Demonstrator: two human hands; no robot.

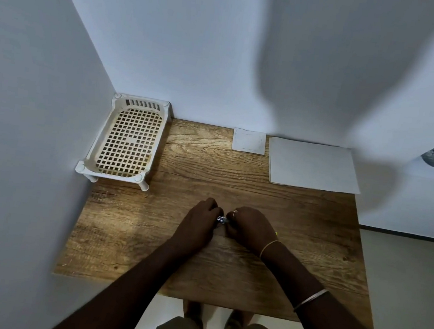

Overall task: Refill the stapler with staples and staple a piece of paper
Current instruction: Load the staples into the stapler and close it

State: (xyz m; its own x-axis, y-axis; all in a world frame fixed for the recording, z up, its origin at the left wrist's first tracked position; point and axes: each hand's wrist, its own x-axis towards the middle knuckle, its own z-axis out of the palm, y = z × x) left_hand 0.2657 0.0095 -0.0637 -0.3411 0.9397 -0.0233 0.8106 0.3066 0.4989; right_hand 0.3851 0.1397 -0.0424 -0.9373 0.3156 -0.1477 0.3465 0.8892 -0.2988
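Observation:
Both my hands meet at the middle of the wooden table (310, 244). My left hand (198, 226) and my right hand (250, 228) are closed around a small metallic stapler (222, 219); only a short shiny piece shows between the fingers. A speck of yellow (276, 233) peeks out behind my right hand. I cannot tell whether the stapler is open or whether staples are in it. A large white sheet of paper (314, 165) lies flat at the back right. A smaller square white paper (248, 141) lies just left of it against the wall.
A cream plastic mesh tray on short legs (124, 142) stands at the back left corner against the walls. White walls close the table on the left and back. The table's right edge drops to a pale floor (409, 283).

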